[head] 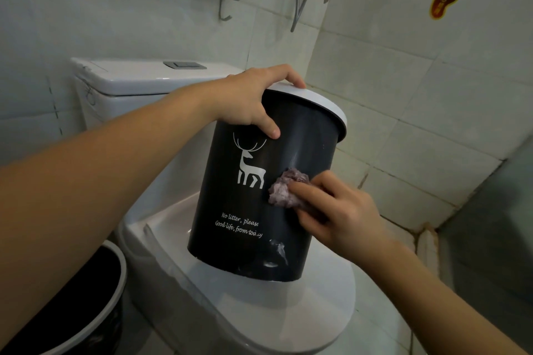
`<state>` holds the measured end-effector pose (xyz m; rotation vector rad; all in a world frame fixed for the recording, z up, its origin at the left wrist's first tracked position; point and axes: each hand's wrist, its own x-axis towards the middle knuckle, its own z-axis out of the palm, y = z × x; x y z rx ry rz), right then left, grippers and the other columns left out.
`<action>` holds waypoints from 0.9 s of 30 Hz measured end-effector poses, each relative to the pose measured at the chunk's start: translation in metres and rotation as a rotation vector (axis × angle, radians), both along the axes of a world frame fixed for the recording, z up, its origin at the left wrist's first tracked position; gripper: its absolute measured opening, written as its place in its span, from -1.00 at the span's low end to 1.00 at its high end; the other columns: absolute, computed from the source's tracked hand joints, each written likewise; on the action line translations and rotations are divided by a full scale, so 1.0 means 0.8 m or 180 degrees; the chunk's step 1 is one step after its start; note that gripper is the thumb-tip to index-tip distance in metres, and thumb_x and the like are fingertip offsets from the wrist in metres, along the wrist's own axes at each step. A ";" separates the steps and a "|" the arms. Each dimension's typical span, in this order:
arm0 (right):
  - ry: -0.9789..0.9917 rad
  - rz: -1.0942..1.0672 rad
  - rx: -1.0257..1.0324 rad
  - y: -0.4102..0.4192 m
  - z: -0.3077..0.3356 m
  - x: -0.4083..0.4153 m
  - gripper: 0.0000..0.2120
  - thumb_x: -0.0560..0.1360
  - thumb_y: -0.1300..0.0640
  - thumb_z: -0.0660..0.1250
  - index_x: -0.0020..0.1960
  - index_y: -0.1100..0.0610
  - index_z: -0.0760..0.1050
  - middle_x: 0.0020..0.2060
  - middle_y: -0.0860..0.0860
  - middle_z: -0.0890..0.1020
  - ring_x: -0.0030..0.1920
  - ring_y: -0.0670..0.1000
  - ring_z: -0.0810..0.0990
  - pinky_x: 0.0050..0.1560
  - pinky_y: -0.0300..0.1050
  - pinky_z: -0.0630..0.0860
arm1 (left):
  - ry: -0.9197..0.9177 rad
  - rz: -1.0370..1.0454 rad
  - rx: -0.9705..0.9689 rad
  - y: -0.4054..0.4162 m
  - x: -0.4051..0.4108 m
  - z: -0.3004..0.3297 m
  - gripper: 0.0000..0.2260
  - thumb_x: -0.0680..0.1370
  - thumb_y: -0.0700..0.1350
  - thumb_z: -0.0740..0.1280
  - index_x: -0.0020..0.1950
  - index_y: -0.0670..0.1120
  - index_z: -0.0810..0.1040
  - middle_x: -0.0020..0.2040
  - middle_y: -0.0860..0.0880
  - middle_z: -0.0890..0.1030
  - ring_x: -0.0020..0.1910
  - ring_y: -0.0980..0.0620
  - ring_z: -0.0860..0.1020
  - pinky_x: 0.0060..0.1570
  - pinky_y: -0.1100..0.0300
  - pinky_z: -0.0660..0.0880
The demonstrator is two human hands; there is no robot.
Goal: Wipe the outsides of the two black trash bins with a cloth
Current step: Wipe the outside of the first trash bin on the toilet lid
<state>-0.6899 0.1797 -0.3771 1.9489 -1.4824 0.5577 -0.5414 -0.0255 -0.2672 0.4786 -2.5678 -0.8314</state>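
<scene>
Black plastic, w/ a white deer print: the trash bin (259, 196) stands tilted on a closed toilet lid (323, 297), long axis leaning up and to the right, white rim (326, 104) at top. Left hand (253, 98) grips that rim, fingers curled over the top edge, thumb pressed on the bin wall just below. Right of the deer, a crumpled purple-grey cloth (285, 187) lies flat against the bin's side, directly ahead of the right hand (343, 210), whose fingers are bunched together & clamped on the cloth, so this hand is the nearer one for the wiping. Likely next stroke runs along the wall, toward the smudges near the base. A second bin (72, 305), also black, sits low at far left, below the left forearm, well apart from both hands.
</scene>
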 end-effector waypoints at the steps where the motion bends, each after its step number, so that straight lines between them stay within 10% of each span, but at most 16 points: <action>1: 0.0092 0.0002 -0.0001 0.001 0.002 -0.002 -0.73 0.55 0.04 0.31 0.18 0.09 0.64 -0.11 0.07 0.56 -0.27 0.06 0.52 -0.41 -0.07 0.52 | 0.0000 0.0007 -0.0011 0.000 -0.001 0.000 -0.31 0.31 -0.20 0.61 0.24 0.33 0.38 0.11 0.00 0.58 0.02 -0.04 0.62 0.01 -0.07 0.63; 13: -0.0571 -0.0429 -0.0176 -0.010 0.015 -0.005 -0.68 0.54 -0.01 0.29 0.23 0.08 0.61 -0.08 0.03 0.58 -0.24 0.03 0.56 -0.33 -0.04 0.57 | -0.0038 0.0187 -0.0045 -0.001 -0.006 0.000 -0.31 0.29 -0.14 0.63 0.20 0.39 0.38 0.12 0.04 0.58 0.04 -0.06 0.61 0.05 -0.11 0.61; 22: -0.2180 -0.1258 -0.1315 -0.012 0.070 -0.025 -0.75 0.58 0.06 0.31 0.24 0.04 0.53 0.05 0.01 0.61 -0.01 -0.01 0.54 0.02 -0.02 0.52 | -0.0074 0.0148 -0.0051 -0.001 -0.004 0.001 -0.31 0.31 -0.14 0.62 0.22 0.39 0.37 0.13 0.03 0.58 0.04 -0.07 0.61 0.04 -0.11 0.62; 27: -0.1855 -0.1403 -0.1015 -0.020 0.048 -0.004 -0.71 0.55 0.07 0.36 0.26 0.06 0.53 0.08 0.07 0.58 -0.05 0.02 0.51 -0.05 -0.14 0.36 | -0.0066 0.0163 -0.0070 0.001 -0.004 0.000 -0.31 0.29 -0.11 0.63 0.20 0.41 0.37 0.14 0.03 0.57 0.05 -0.08 0.61 0.05 -0.12 0.61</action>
